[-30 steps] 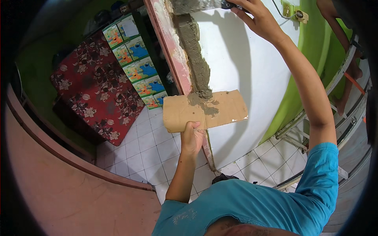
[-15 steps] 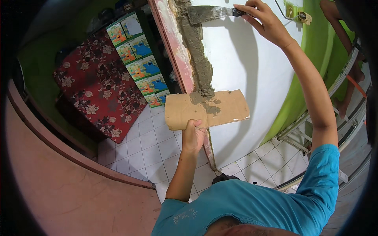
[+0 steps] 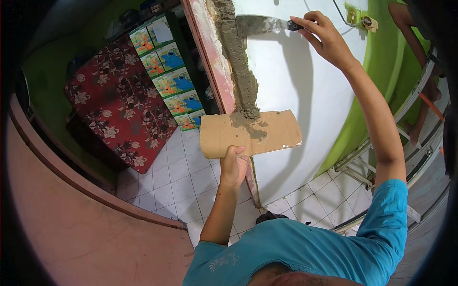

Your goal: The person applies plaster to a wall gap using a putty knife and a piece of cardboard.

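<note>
My right hand (image 3: 324,38) grips the dark handle of a putty knife (image 3: 262,25). Its wide, smeared metal blade lies against the right edge of a strip of wet grey mortar (image 3: 241,66), which runs down the wall beside the door frame. Lower down, my left hand (image 3: 234,164) pinches the near edge of a piece of brown cardboard (image 3: 281,128), thumb on top. Grey mortar smears mark the cardboard's middle, and its far edge meets the wall just under the strip's lower end.
A pink door frame (image 3: 210,62) borders the mortar on the left, a white wall (image 3: 281,71) on the right. Beyond the doorway are a red floral mattress (image 3: 119,105) and a drawer cabinet (image 3: 171,78). At right, another person's leg (image 3: 420,109) shows by a metal ladder (image 3: 358,164).
The putty knife has moved slightly right and down, its blade shifting from across the mortar to the strip's right edge. My left hand and the cardboard have stayed almost still.
</note>
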